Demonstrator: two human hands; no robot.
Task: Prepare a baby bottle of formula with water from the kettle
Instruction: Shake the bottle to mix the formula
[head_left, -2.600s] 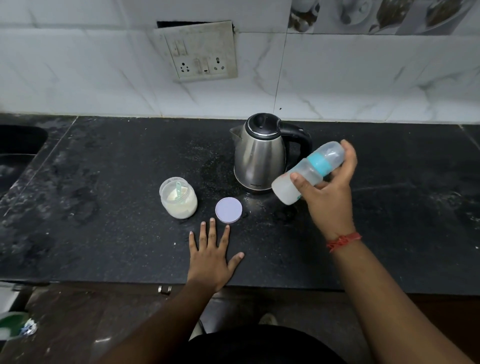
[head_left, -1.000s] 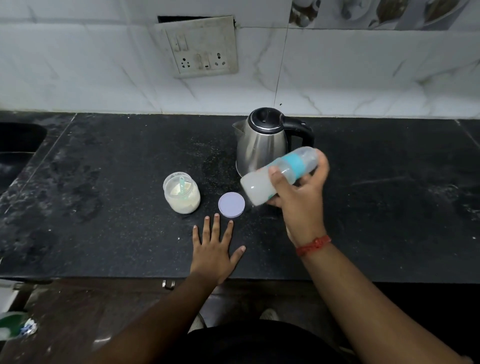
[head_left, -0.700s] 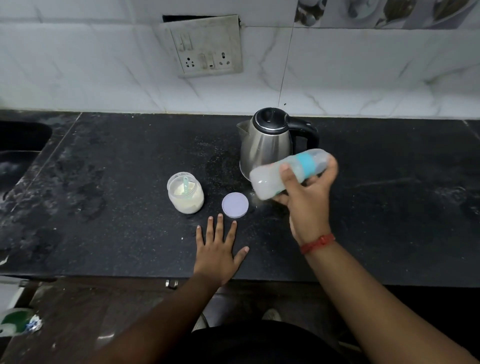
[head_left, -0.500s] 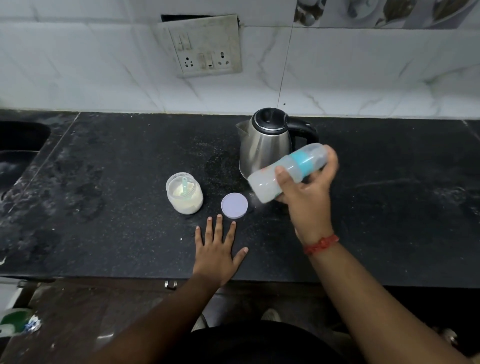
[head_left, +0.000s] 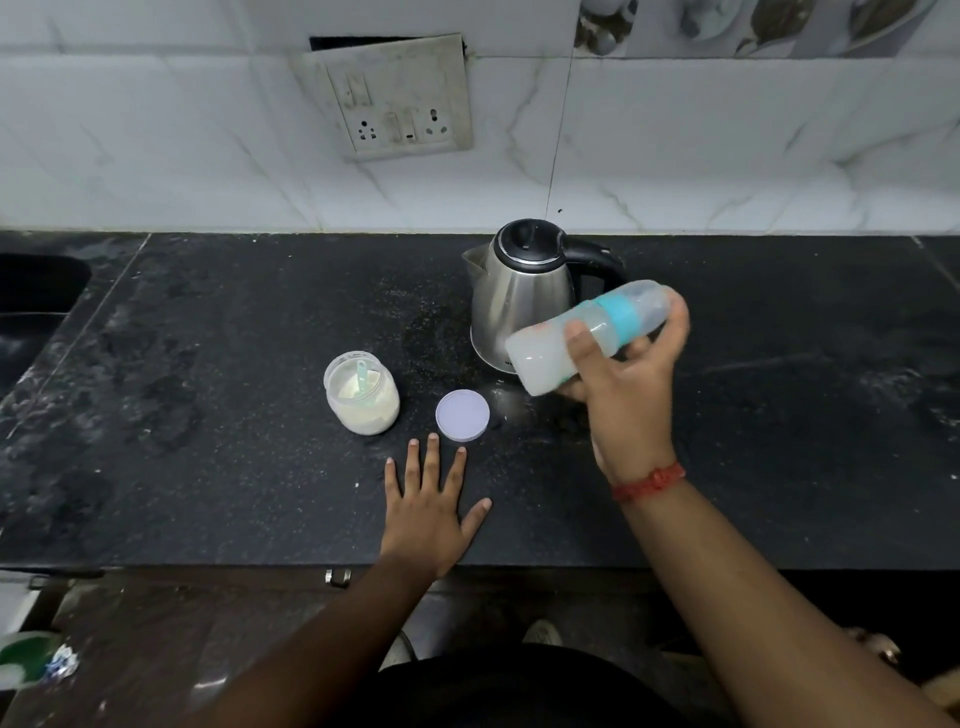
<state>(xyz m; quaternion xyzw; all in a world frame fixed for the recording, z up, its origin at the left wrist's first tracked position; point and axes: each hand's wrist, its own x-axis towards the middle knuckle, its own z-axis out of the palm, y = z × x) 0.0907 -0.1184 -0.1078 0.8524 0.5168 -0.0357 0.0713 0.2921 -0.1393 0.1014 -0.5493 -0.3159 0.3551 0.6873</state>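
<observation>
My right hand (head_left: 623, 384) grips a baby bottle (head_left: 550, 353) with a teal collar and a clear cap. The bottle is tilted almost flat in the air, base toward the left, with cloudy white liquid inside, just in front of the steel kettle (head_left: 524, 296). The kettle stands upright on the black counter (head_left: 208, 467) with its black lid shut. An open jar of formula powder (head_left: 362, 400) with a small green scoop in it stands to the left. Its lilac lid (head_left: 462, 415) lies flat beside it. My left hand (head_left: 428, 512) rests flat on the counter, fingers spread.
A white tiled wall with a socket plate (head_left: 395, 98) rises behind the counter. A dark sink (head_left: 31, 291) lies at the far left. White powder specks dot the counter around the kettle. The counter's front edge runs just under my left wrist.
The bottle has swung back and forth in my right hand, shifting left then slightly right, staying tilted. My left hand, the jar, lid and kettle have stayed put.
</observation>
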